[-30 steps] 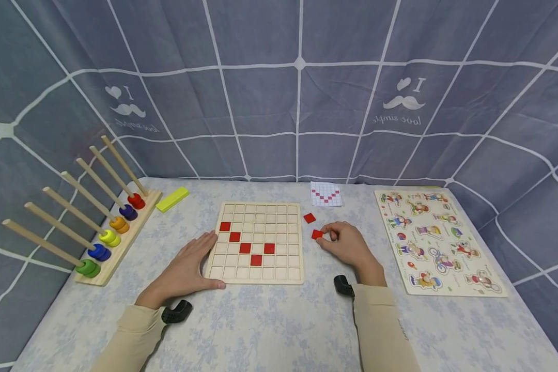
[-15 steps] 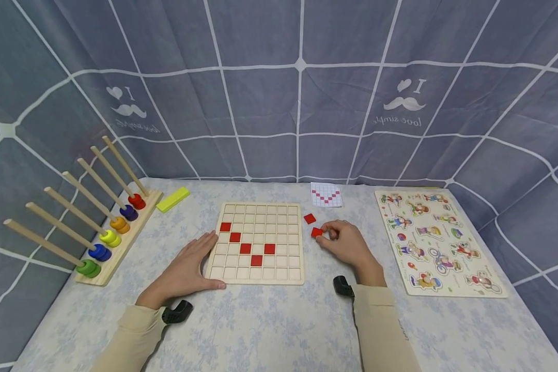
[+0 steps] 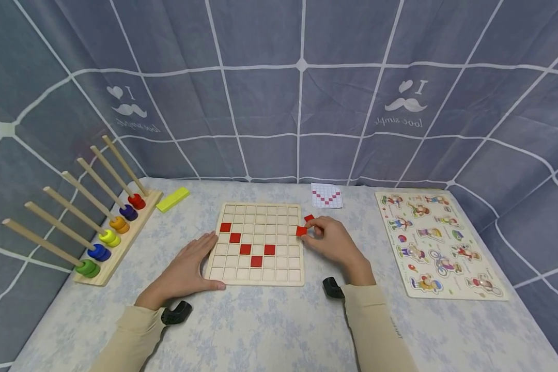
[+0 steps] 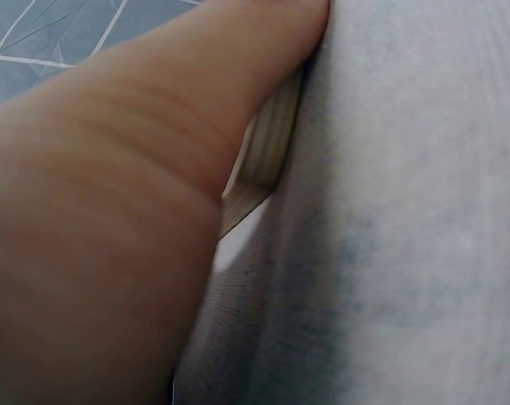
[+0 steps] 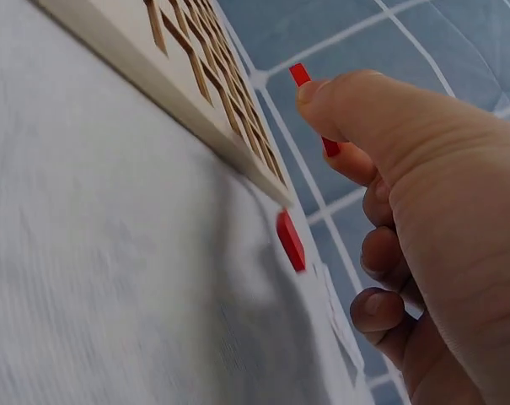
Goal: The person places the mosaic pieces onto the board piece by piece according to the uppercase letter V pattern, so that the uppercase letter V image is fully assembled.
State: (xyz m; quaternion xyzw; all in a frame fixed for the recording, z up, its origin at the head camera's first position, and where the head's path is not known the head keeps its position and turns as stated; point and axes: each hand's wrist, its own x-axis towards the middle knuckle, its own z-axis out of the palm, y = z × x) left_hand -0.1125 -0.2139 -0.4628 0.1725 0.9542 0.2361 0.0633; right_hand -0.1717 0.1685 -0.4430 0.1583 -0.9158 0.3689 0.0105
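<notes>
A square wooden grid board [image 3: 283, 268] lies in the middle of the table, with several red tiles in its cells forming a slanting line and a turn upward. My left hand [image 3: 186, 268] rests at the board's left edge, fingers straight and thumb spread along the near corner. Between thumb and index finger, my right hand [image 3: 336, 245] pinches a red square tile [image 3: 301, 231], raised off the cloth at the board's right edge. The right wrist view shows this held tile [image 5: 300, 74] edge-on. Another red tile [image 5: 290, 241] lies on the cloth beyond, partly behind the right hand in the head view.
A pattern card [image 3: 326, 196] with a red V lies behind the loose tile. On the left stand a wooden peg rack [image 3: 121, 240] with coloured rings and a yellow block [image 3: 173, 199]. A picture puzzle board [image 3: 439, 243] lies to the right. A grey curtain [image 3: 260, 103] hangs behind.
My right hand has lifted the pinched red tile from beside the board and carried it left to the board's right edge. The left hand stays in place.
</notes>
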